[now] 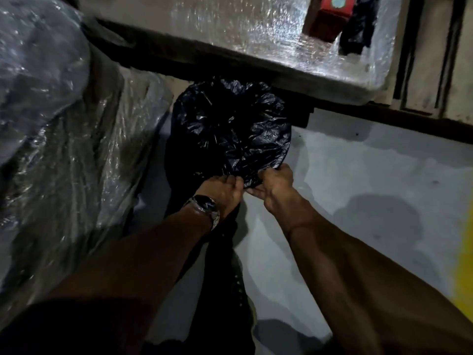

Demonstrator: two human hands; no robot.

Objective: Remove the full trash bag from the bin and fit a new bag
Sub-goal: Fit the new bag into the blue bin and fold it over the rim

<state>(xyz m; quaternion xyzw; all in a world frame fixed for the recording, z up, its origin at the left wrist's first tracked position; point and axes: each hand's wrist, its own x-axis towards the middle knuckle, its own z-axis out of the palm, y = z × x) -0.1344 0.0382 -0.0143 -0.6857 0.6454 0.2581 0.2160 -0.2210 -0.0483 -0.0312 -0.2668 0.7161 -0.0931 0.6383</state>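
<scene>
A black trash bag (230, 129) covers the top of a round bin that stands on the grey floor, partly under a table edge. The bin's own wall is hidden by the plastic. My left hand (222, 192), with a wristwatch on it, grips the bag's near edge with curled fingers. Right beside it, my right hand (275, 184) pinches the same near edge. Both hands sit at the bin's near rim, almost touching each other. More black plastic (222, 252) hangs down below my hands.
A table (256, 42) wrapped in shiny plastic film overhangs the bin at the back. A large film-wrapped bulk (51, 124) fills the left side. A red box (330, 14) and a dark bag (358, 26) lie on the table. A yellow stripe (464, 265) marks the floor at right.
</scene>
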